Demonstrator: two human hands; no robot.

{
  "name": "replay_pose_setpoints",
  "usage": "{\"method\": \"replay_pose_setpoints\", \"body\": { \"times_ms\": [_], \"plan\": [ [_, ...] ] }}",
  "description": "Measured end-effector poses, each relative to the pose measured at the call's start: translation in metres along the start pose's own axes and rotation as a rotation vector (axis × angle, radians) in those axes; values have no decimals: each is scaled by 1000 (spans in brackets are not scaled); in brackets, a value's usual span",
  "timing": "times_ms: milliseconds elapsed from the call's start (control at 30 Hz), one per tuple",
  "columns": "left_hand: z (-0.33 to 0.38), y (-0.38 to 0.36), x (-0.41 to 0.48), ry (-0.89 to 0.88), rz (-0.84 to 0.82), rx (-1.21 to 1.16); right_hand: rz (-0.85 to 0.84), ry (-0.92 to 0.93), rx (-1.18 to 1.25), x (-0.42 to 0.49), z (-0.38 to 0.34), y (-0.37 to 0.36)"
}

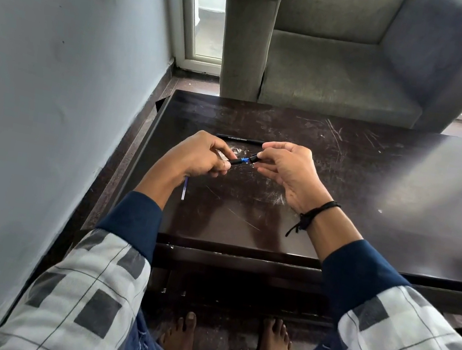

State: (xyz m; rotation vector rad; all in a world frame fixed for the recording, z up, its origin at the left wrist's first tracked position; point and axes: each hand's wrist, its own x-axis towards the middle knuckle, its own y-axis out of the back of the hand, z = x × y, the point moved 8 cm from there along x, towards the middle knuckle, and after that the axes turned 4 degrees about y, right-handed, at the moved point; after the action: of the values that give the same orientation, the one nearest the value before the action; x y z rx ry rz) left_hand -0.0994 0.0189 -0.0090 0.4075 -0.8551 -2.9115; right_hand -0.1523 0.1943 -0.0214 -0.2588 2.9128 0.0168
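My left hand (202,156) grips one end of a short black and blue pen piece (243,160) above the dark table (372,198). My right hand (285,171) pinches a small black part at the piece's other end, between thumb and fingers. A long black pen barrel (240,139) lies on the table just beyond both hands. A thin clear refill tube (184,188) with a blue end lies on the table beside my left wrist.
A grey wall (55,84) runs close along the table's left side. A grey armchair (350,57) stands right behind the table's far edge. My bare feet (225,348) rest on the floor under the near edge.
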Motion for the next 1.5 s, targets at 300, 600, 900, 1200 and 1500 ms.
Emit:
{"method": "replay_pose_setpoints", "body": {
  "times_ms": [300, 600, 900, 1200, 1500],
  "plan": [
    [1, -2, 0, 8, -9, -48, -16, -5, -22, -1, 2, -3],
    [7, 5, 1, -59, 111, -82, -87, -17, -2, -4, 3, -14],
    [9, -2, 6, -110, 234, 1, 15, -36, 140, -3, 8, -7],
    [16, -6, 4, -159, 383, 63, 124, 53, 230, -4, 7, -1],
    [20, -10, 2, -203, 421, 100, 158, 51, 247, -2, 12, 1]
  ]
}}
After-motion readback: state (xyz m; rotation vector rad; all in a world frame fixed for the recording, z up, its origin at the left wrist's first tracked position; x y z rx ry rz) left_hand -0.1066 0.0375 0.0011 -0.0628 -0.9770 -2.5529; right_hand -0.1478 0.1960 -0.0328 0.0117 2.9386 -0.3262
